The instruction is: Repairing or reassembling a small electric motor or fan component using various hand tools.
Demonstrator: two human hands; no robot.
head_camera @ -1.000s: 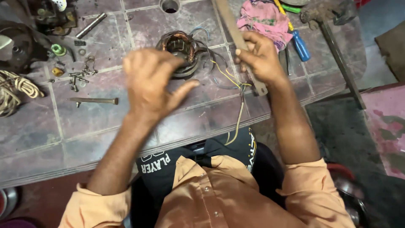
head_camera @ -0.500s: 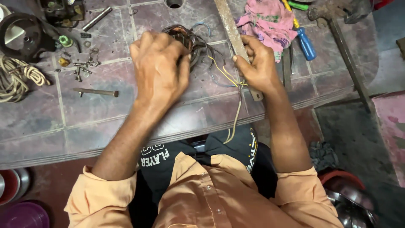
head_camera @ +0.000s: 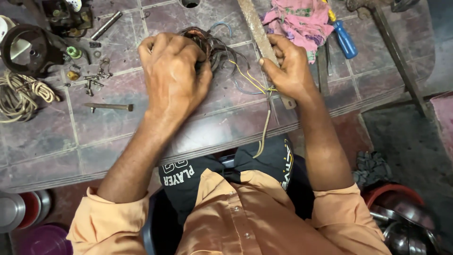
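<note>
A round motor winding of copper wire (head_camera: 207,40) lies on the tiled bench, with thin yellow, grey and blue leads (head_camera: 250,80) running off it toward the front edge. My left hand (head_camera: 172,71) lies over the winding's left side, fingers curled onto it. My right hand (head_camera: 288,66) is closed on the wire leads beside a long flat wooden strip (head_camera: 255,28) that runs away from me. A pale cable (head_camera: 264,127) hangs from that hand over the bench edge.
At left are loose screws and bolts (head_camera: 94,80), a metal punch (head_camera: 111,107), a coil of cord (head_camera: 21,94) and a black ring part (head_camera: 28,47). A pink cloth (head_camera: 297,21) and blue-handled screwdriver (head_camera: 344,40) lie at back right. Metal bowls (head_camera: 401,226) sit on the floor.
My left hand has come down from above the bench onto the winding and curled over it. My right hand has stayed on the leads by the wooden strip.
</note>
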